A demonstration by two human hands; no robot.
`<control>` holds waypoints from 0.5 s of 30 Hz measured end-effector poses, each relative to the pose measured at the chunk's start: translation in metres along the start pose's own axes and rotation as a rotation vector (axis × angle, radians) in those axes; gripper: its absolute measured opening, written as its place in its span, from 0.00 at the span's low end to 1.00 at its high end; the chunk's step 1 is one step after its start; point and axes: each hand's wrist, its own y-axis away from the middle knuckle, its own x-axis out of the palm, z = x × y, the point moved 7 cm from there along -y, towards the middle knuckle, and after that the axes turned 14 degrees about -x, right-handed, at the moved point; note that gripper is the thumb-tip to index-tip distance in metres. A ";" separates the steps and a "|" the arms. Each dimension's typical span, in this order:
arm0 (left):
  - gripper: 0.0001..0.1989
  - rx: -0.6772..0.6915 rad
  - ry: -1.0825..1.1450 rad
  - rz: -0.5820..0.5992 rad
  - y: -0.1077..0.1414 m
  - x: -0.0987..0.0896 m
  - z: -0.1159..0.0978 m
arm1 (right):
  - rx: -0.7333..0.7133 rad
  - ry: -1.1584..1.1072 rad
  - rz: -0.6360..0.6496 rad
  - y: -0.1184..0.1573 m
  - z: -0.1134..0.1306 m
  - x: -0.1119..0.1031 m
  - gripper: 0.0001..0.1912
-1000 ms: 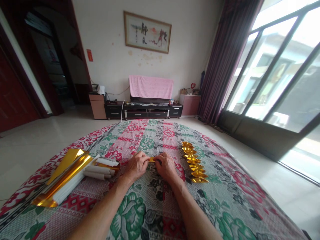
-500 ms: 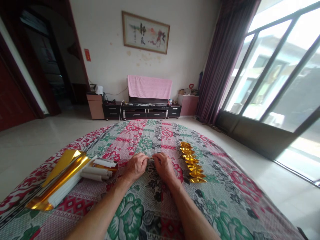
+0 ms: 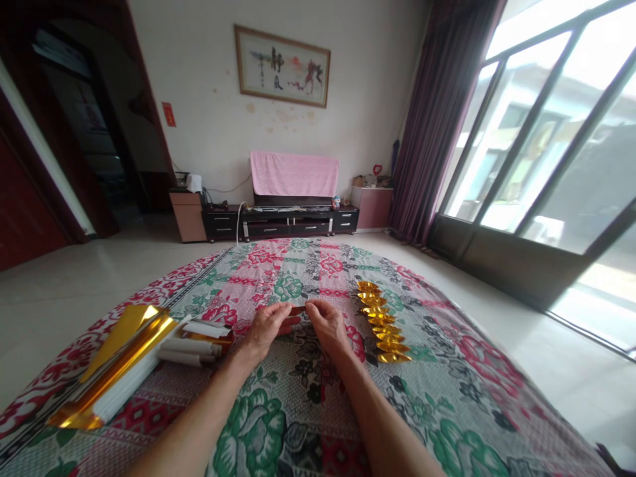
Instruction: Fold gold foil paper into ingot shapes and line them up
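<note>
Left hand: the left hand (image 3: 271, 330) has thumb and forefinger pinched narrow on one end of a narrow strip (image 3: 298, 309); its lower fingers reach loosely rightward beneath.
Right hand: the right hand (image 3: 325, 323) has thumb and finger closed at the opposite end, the remaining fingers curled in.
Strip: right between the two sets of fingertips — its long axis runs crosswise from hand to hand, tipped slightly up toward the right, and neither hand is nearer. It looks dark brown; its folds are too small to tell.
Floral cloth: the floral cloth (image 3: 251, 424) spreads below the fingers and all around them.
Gold row: to the right of the right fingers, well apart from the strip, gold pointed pieces (image 3: 383, 330) lie in a line leading away.
Rolls: left of the left fingers lie white rolls (image 3: 183, 348); farther left, a long gold-and-white bundle (image 3: 132, 361).
Black cabinet: far beyond the fingertips — the black cabinet (image 3: 271, 230), with a pink cloth (image 3: 294, 173) above it.
</note>
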 end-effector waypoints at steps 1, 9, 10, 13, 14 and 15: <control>0.13 -0.015 0.022 0.021 0.001 0.001 0.000 | 0.012 -0.021 -0.006 0.000 0.000 0.000 0.16; 0.16 -0.002 0.030 0.087 -0.002 0.004 0.004 | 0.086 -0.137 -0.031 0.000 0.002 0.003 0.16; 0.16 -0.003 0.036 0.084 -0.002 0.003 0.004 | 0.093 -0.148 -0.032 0.001 0.003 0.004 0.16; 0.15 -0.016 0.066 0.065 -0.003 0.002 0.005 | 0.119 -0.163 -0.037 0.002 0.002 0.004 0.16; 0.14 -0.018 0.075 0.059 -0.003 0.002 0.005 | 0.129 -0.165 -0.040 0.002 0.002 0.004 0.16; 0.14 -0.017 0.083 0.057 -0.003 0.002 0.005 | 0.139 -0.166 -0.043 0.002 0.001 0.004 0.15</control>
